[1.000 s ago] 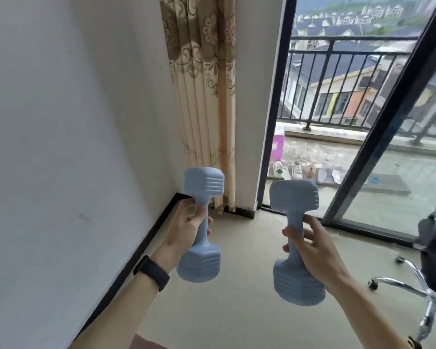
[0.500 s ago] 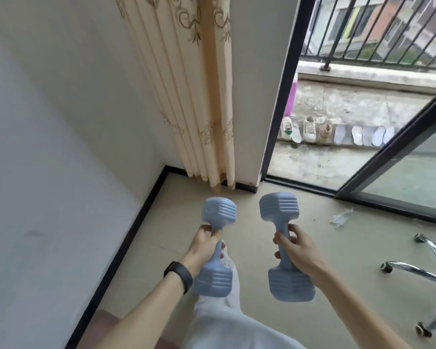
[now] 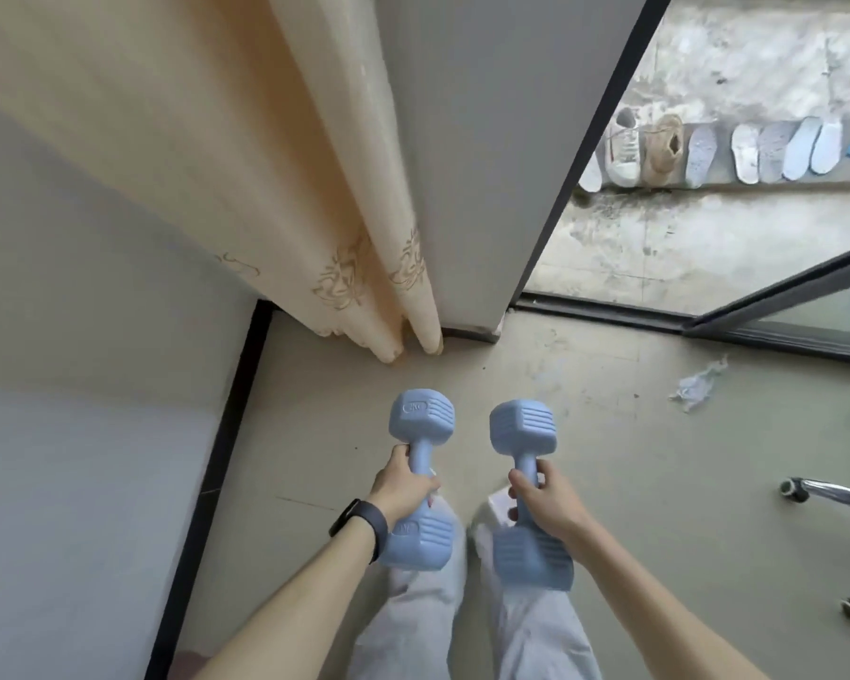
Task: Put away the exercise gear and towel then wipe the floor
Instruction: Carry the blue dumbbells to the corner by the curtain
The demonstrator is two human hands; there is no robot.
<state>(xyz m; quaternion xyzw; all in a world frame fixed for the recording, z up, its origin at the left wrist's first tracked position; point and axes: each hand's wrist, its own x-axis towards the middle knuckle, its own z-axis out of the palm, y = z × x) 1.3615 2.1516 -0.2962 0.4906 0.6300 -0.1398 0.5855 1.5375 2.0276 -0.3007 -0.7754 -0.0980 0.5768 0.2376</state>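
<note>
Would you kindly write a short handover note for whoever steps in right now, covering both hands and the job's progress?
Left hand: shut on the handle of the left dumbbell, held above the floor.
Right hand: shut on the handle of the right dumbbell, also held up.
Place: standing near the room corner by the curtain, looking down.
Done: both dumbbells picked up.
Left: set the dumbbells away, put away the towel (not in view), wipe the floor; a crumpled scrap lies near the sliding door.
</note>
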